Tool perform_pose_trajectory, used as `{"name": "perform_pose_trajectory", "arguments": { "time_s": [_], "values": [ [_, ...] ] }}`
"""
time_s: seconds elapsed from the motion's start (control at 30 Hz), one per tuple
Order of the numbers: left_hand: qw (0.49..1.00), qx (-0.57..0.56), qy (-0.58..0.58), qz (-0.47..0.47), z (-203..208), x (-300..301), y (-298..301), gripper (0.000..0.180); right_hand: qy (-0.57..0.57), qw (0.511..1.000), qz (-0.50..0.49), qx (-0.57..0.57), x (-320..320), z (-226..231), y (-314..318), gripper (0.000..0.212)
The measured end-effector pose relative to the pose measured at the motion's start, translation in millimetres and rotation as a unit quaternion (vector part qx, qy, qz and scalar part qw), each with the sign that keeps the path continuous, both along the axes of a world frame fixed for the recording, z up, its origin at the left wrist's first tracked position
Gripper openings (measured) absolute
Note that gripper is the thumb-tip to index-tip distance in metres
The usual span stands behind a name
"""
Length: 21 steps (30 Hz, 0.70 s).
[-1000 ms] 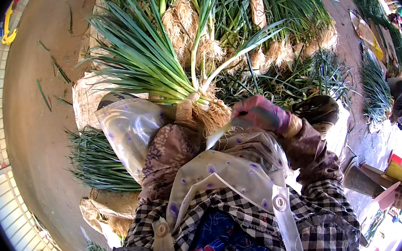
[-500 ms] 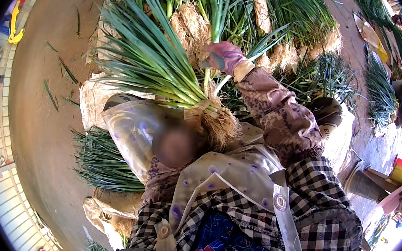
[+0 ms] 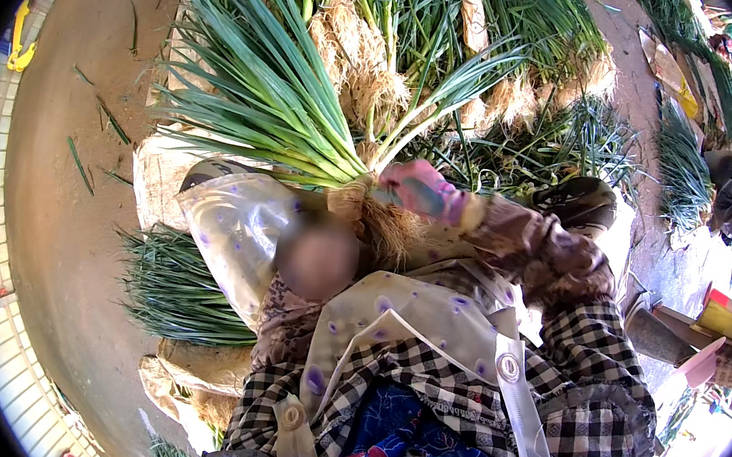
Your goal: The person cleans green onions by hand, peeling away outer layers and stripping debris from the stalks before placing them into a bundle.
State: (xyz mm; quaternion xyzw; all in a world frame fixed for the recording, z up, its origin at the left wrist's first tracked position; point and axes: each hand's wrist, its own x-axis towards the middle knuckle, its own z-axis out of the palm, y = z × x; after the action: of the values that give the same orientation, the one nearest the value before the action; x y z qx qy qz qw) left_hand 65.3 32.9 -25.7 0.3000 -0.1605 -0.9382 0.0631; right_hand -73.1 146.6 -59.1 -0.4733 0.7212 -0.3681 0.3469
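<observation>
A bunch of long-leaved green onions (image 3: pixel 292 123) fans up and left above my lap, its pale roots (image 3: pixel 392 231) hanging at the right. A tan band-like piece (image 3: pixel 348 202) lies across its base. My left hand (image 3: pixel 318 259) is at that base, closed on the bunch as far as I can tell; a blurred patch covers most of it. My right hand (image 3: pixel 423 190), in a pink and green patterned glove, is closed at the lower end of a separate green onion stalk (image 3: pixel 402 139), against the bunch's right side. Its fingertips are partly smeared.
More green onions with matted roots (image 3: pixel 349 48) are heaped ahead. Another leafy pile (image 3: pixel 186 285) is at my left, by tan sacking (image 3: pixel 200 367). Loose leaves (image 3: pixel 114 120) litter the brown floor. A dark bucket (image 3: pixel 658 335) stands at the right. A spotted clear apron (image 3: pixel 233 223) covers my lap.
My right hand has come down and slightly right, from higher on the stalk to the base of the bunch. The separate stalk now leans right beside the bunch, which stays over my lap.
</observation>
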Motion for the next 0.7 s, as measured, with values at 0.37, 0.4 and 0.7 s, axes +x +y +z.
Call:
{"name": "perform_pose_trajectory", "arguments": {
  "time_s": [0.37,0.4,0.7],
  "values": [
    [0.998,-0.067,0.007,-0.009,-3.8,-14.9,7.3,0.023,0.451,0.847,0.116,0.256,-140.1,15.3,-21.3,0.02],
    [0.997,-0.079,0.001,-0.001,-9.2,-12.2,5.7,0.022,0.487,0.835,0.109,0.231,-134.7,16.8,-26.8,0.009],
    [0.819,-0.564,-0.06,0.084,-78.2,-19.2,-4.2,0.021,0.558,0.821,0.112,-0.046,-55.5,62.3,-43.9,0.012]
  ]
}}
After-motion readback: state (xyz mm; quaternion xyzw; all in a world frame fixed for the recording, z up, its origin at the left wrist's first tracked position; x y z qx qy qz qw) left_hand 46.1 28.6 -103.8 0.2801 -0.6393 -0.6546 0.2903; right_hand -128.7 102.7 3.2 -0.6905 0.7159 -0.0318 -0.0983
